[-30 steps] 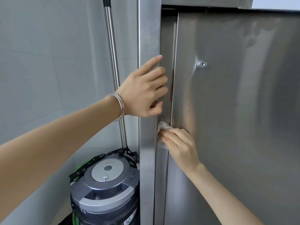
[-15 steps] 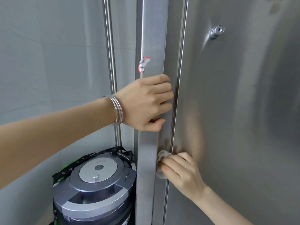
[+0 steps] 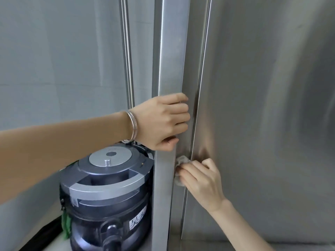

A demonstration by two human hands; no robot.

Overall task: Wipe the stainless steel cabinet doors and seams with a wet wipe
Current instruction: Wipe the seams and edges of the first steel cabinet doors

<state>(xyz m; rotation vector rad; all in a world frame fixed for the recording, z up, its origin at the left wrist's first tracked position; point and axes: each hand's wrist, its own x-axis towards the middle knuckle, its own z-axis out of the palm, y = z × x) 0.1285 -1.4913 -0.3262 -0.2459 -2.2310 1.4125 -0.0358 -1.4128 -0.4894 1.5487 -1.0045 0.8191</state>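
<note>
- Two hands are at work here, and I use the seam (image 3: pixel 194 113) as my marker.
- My left hand (image 3: pixel 161 122) sits just left of the seam, its fingers (image 3: pixel 178 113) curled round the edge of the steel post (image 3: pixel 170 51), holding nothing else.
- My right hand (image 3: pixel 199 180) is lower down at the seam, its fingers closed on the wet wipe (image 3: pixel 179 161), pressing it into the gap.
- The cabinet door (image 3: pixel 262 105) lies right of the seam.
- I think the wipe should stay bunched small, pushed deep and slid slowly down.
- The vacuum cleaner (image 3: pixel 107 187) stands left of the seam, so I keep my elbow off it.
</note>
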